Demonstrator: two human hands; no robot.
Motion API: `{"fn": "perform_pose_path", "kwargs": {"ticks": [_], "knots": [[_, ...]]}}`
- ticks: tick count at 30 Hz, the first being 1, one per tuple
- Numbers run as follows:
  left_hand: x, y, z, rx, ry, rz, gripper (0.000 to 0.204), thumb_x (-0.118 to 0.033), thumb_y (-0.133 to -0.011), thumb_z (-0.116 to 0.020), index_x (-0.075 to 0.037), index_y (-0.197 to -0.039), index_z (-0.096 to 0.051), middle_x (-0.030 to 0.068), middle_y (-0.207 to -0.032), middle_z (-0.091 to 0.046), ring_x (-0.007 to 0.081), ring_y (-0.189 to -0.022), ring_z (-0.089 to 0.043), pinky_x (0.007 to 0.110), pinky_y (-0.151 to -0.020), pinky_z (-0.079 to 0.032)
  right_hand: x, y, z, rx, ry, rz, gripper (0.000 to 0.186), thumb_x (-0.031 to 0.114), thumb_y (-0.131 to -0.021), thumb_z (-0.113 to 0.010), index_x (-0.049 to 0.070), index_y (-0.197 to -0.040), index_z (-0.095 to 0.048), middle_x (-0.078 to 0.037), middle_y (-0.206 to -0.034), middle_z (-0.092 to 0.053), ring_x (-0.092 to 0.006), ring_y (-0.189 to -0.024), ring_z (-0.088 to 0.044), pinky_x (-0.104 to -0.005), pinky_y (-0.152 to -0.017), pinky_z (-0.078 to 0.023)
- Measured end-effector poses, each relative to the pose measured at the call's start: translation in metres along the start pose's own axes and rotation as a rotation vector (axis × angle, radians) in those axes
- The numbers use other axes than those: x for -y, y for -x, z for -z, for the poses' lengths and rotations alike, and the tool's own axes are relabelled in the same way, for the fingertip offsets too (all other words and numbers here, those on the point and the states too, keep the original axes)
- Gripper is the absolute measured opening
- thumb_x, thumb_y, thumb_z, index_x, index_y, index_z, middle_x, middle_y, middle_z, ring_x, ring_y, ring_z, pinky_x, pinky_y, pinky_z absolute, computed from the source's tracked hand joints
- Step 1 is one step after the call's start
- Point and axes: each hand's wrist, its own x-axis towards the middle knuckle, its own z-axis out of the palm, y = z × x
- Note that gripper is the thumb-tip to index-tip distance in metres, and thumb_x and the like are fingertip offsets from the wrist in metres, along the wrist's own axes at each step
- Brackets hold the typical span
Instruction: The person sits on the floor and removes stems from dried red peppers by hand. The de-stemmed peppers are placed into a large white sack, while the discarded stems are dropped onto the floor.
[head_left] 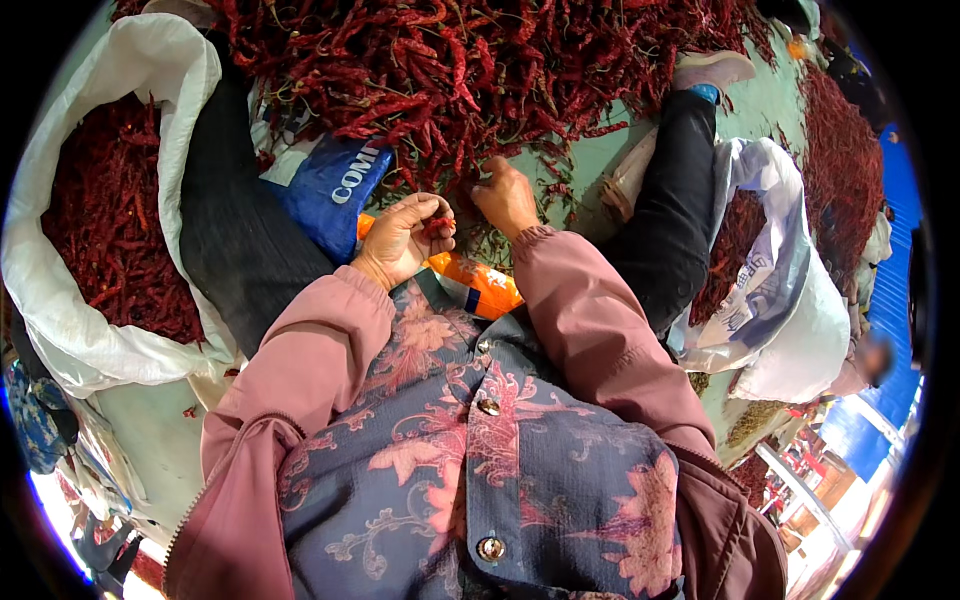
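Observation:
My left hand (pixel 405 240) is closed around a small bit of red dried chili (pixel 437 226). Just to its right and a little higher, my right hand (pixel 505 198) has its fingers curled at the lower edge of a heap of red dried chilies (pixel 440 70); what they grip, if anything, is hidden. Behind my left hand lies a blue plastic bag (pixel 320 190) with white lettering, and below both hands an orange plastic packet (pixel 480 288). Loose stems and chilies (pixel 550 175) lie on the pale green ground beside my right hand.
An open white sack (pixel 196 80) of chilies stands at left, another (pixel 790 310) at right. My dark-trousered legs (pixel 660 230) spread either side of the heap. More chilies (pixel 840 170) are piled at far right, where a person (pixel 855 365) is partly visible by a blue surface.

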Motion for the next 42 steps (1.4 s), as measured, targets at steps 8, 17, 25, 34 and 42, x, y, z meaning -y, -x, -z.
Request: {"fn": "perform_pose_path", "kwargs": {"ticks": [8, 17, 25, 34, 42], "knots": [[-0.018, -0.005, -0.01, -0.005, 0.043, -0.001, 0.023, -0.011, -0.088, -0.049, 0.001, -0.108, -0.053, 0.0105, -0.091, -0.059, 0.016, -0.073, -0.058, 0.031, -0.069, -0.052, -0.024, -0.01, 0.006, 0.047, -0.255, 0.057, 0.021, 0.01, -0.069, -0.057, -0.001, -0.087, -0.061, -0.014, -0.072, -0.061, -0.025, -0.068, -0.059, -0.0359, -0.062, -0.046], [0.003, -0.02, -0.01, -0.171, -0.301, -0.029, 0.021, -0.005, -0.084, -0.057, -0.002, -0.104, -0.055, 0.0055, -0.087, -0.059, 0.0131, -0.074, -0.057, 0.028, -0.068, -0.05, 0.003, 0.033, 0.024, 0.344, -0.918, -0.183, 0.006, 0.005, -0.081, -0.053, 0.002, -0.081, -0.059, -0.001, -0.064, -0.053, -0.0079, -0.05, -0.047, -0.0208, -0.045, -0.037], [0.0, -0.012, -0.017, -0.218, -0.302, -0.083, 0.019, 0.001, -0.08, -0.059, 0.0, -0.099, -0.055, 0.0046, -0.085, -0.06, 0.0102, -0.076, -0.057, 0.023, -0.072, -0.047, 0.004, 0.026, 0.016, 0.229, -0.823, -0.17, 0.012, 0.005, -0.084, -0.052, 0.001, -0.092, -0.06, -0.002, -0.071, -0.058, -0.0069, -0.055, -0.051, -0.0214, -0.051, -0.044], [-0.016, -0.003, -0.013, -0.264, -0.25, -0.148, 0.008, -0.005, -0.08, -0.054, -0.01, -0.086, -0.052, 0.0017, -0.075, -0.055, 0.0101, -0.061, -0.049, 0.024, -0.054, -0.042, 0.021, -0.012, -0.016, -0.12, 0.098, -0.031, 0.032, 0.021, -0.068, -0.06, 0.0, -0.091, -0.06, -0.021, -0.086, -0.062, -0.0356, -0.087, -0.059, -0.042, -0.076, -0.045], [-0.008, -0.025, -0.007, -0.271, -0.333, -0.187, 0.012, -0.004, -0.08, -0.059, 0.0, -0.092, -0.058, 0.0003, -0.078, -0.056, 0.0094, -0.07, -0.051, 0.022, -0.07, -0.041, -0.005, 0.002, 0.014, 0.07, -0.255, -0.021, 0.023, 0.015, -0.069, -0.056, -0.005, -0.081, -0.06, -0.021, -0.068, -0.059, -0.0328, -0.067, -0.059, -0.0385, -0.062, -0.045]]}}
